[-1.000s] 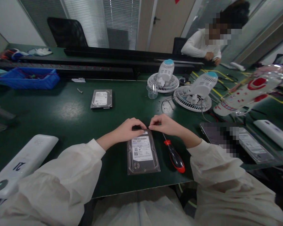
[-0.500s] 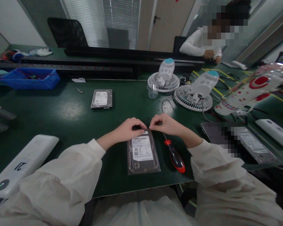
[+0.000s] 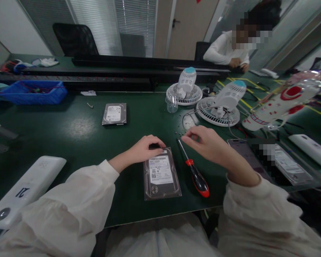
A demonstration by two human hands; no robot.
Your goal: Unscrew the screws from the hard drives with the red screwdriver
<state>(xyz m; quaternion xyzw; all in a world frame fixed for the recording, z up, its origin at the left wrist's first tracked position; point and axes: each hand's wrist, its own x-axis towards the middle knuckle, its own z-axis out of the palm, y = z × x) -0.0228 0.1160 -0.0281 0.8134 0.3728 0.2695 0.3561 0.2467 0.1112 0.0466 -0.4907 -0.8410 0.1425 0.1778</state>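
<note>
A hard drive (image 3: pixel 162 175) lies label up on the table near its front edge. My left hand (image 3: pixel 147 148) grips its far end, thumb over the label and fingers at the far edge. My right hand (image 3: pixel 199 140) hovers to the right of the drive, its thumb and fingers drawn together in a pinch. Anything between those fingertips is too small to make out. Just beyond them, several tiny screws (image 3: pixel 179 133) are scattered on the table. Below the right hand rests a screwdriver (image 3: pixel 197 176) with a black and red handle, its shaft pointing away from me.
Another hard drive (image 3: pixel 114 114) lies farther back. Two white fans (image 3: pixel 219 107) and a clear plastic cup (image 3: pixel 172 104) stand beyond my right hand. A blue bin (image 3: pixel 34 95) is at far left, a white device (image 3: pixel 26 189) beside my left arm. A phone (image 3: pixel 247 157) lies right; a person sits opposite.
My right hand has left the drive's far edge and moved right, over toward the loose screws, uncovering the screwdriver's shaft. The left hand keeps its grip on the drive.
</note>
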